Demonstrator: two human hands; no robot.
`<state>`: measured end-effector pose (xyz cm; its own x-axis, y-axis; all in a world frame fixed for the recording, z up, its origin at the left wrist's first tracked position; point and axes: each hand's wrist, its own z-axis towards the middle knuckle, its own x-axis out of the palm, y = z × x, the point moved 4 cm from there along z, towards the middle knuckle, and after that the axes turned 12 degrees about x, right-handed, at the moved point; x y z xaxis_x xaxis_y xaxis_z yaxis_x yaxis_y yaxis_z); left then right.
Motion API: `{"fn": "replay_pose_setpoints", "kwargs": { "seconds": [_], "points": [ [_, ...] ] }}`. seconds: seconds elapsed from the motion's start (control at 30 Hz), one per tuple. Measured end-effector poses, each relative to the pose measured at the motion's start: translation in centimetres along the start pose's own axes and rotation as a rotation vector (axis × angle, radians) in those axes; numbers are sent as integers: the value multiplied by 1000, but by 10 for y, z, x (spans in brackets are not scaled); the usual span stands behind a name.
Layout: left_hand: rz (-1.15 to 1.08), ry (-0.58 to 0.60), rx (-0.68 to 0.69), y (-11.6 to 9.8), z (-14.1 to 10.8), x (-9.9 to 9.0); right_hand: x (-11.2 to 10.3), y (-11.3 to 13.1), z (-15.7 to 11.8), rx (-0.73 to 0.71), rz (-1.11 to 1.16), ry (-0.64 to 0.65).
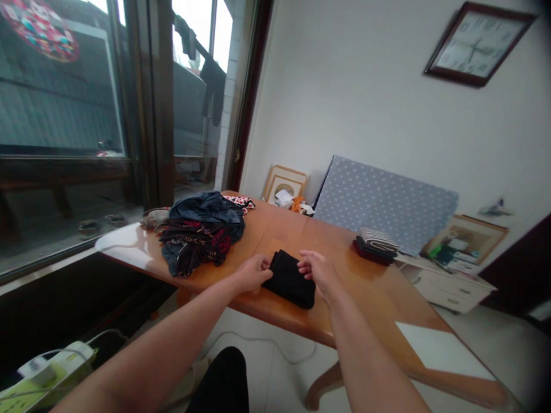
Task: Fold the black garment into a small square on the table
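Note:
A folded black garment (289,279) lies near the front edge of the wooden table (297,232), between my two hands. My left hand (255,272) is at its left edge, the thumb and fingers closed on the cloth there. Over its right side is my right hand (317,271), with loosely bent fingers set apart and nothing visible in them. To the left sits a loose pile of clothes (202,226), dark blue and dark patterned. On the right side stands a small stack of folded clothes (375,245), striped on top and dark red below.
A pale sheet (443,350) lies on the table's right end. Behind the table lean a blue dotted panel (383,198) and a framed picture (284,182). A white drawer cabinet (447,287) stands at right. A power strip (51,373) is at lower left.

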<state>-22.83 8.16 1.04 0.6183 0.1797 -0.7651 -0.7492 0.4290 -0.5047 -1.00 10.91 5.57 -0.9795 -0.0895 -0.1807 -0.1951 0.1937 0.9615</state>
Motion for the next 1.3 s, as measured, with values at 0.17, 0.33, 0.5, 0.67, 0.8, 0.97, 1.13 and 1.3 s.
{"fn": "replay_pose_setpoints", "kwargs": {
  "seconds": [0.17, 0.33, 0.5, 0.67, 0.8, 0.97, 1.13, 1.3],
  "points": [
    [115, -143, 164, -41, 24, -9, -39, -19, -18, -50, 56, -237],
    [245, 32, 327, -73, 43, 21, -48, -54, -32, -46, 27, -257],
    [247, 263, 200, -47, 41, 46, -71, -85, -45, -67, -82, -391],
    [206, 296, 161, -35, 40, 50, -67, -95, -83, -226, -442, -503],
    [198, 305, 134, -35, 40, 52, -33, -90, -116, -347, -782, -413],
    [210, 310, 123, -34, 41, 53, -3, -76, -134, -387, -1032, -333],
    [200, 317, 115, -34, 42, 52, 9, -66, -129, -272, -1183, -350],
    [227, 321, 117, -32, 42, 53, 15, -66, -114, -199, -1257, -347]
  ]
}}
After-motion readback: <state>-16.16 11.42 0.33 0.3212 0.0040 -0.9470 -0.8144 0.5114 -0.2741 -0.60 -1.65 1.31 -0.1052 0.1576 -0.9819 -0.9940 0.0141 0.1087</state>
